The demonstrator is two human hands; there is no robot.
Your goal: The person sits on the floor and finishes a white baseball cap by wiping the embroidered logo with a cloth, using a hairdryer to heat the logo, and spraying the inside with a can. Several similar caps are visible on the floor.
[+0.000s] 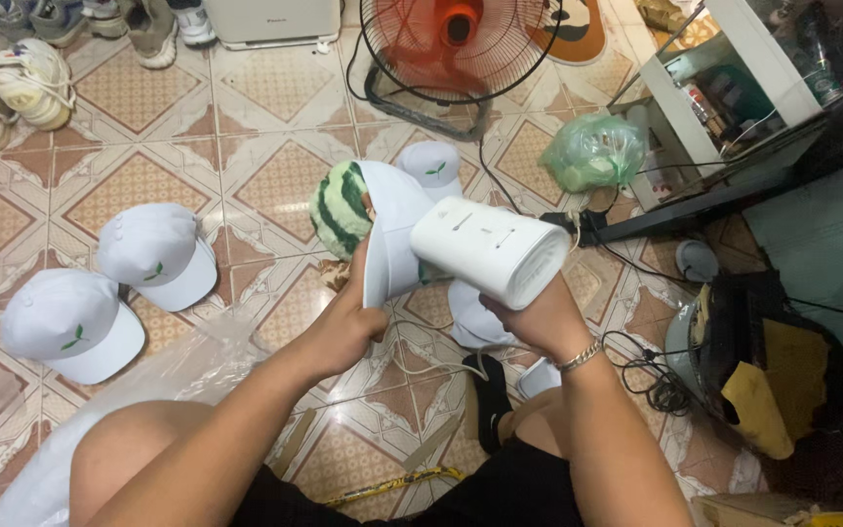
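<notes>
White cap in hand: one cap point(394, 210), pulled over a round green-striped watermelon-patterned form point(336, 210); it sits at the middle of the view, above the tiled floor point(246, 137), its brim pointing down toward the person.
White steamer: one handheld garment steamer point(492, 249), a stubby white cylinder, its front end against the side of the held cap.
Left hand: the left hand point(343, 327) comes up from the lower left, forearm raised, fingers curled shut around the cap's brim edge, thumb near the brim's lower tip.
Right hand: the right hand point(539, 317) rises from the lower right, wrist bent upward, fingers wrapped closed under the steamer body; a silver chain bracelet point(580, 356) circles the wrist.
Caps on the floor, left: two white caps point(160, 254) and point(72, 322), each with a small green leaf mark, lying just beside each other.
Caps on the floor, behind and below: one more white cap point(433, 166) past the held one; white cap shapes point(475, 317) show beneath the steamer, count unclear.
Plastic sheet: one clear sheet point(178, 366) lies by the left knee.
Fan: one standing fan point(456, 44) with an orange hub, at the top.
Green bag: one tied green plastic bag point(592, 151) beside a white shelf unit point(709, 98).
Shoes: several pale sneakers point(12, 88) in the top left corner.
Cords: black cables point(651, 376) coil on the floor to the right.
</notes>
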